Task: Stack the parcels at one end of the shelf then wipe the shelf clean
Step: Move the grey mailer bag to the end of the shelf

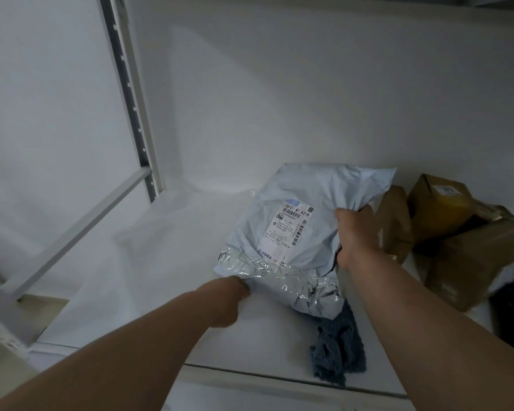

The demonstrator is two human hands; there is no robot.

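Both my hands grip one pale blue mailer bag (306, 232) mid-shelf (166, 262): left hand (229, 298) pinching its 7 o'clock corner, right hand (357, 235) clutching its 3 o'clock edge. Three brown boxes (439, 209) crowd at 3 o'clock, partly cut off. One blue cloth (339, 345) lies half-hidden beneath the bag.

Both hands (226, 295) (355, 235) on pale-blue mailer (297, 221); blue cloth (339, 348) seemingly partly underneath; brown boxes (463, 232) right.

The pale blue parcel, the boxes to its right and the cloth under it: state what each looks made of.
Pale blue parcel: thin plastic film, seemingly; it creases, and crinkled clear tape glints at its near end. Boxes: brown cardboard, matte, with folded flaps. Cloth: blue-grey fabric, shaggy pile, probably microfibre.
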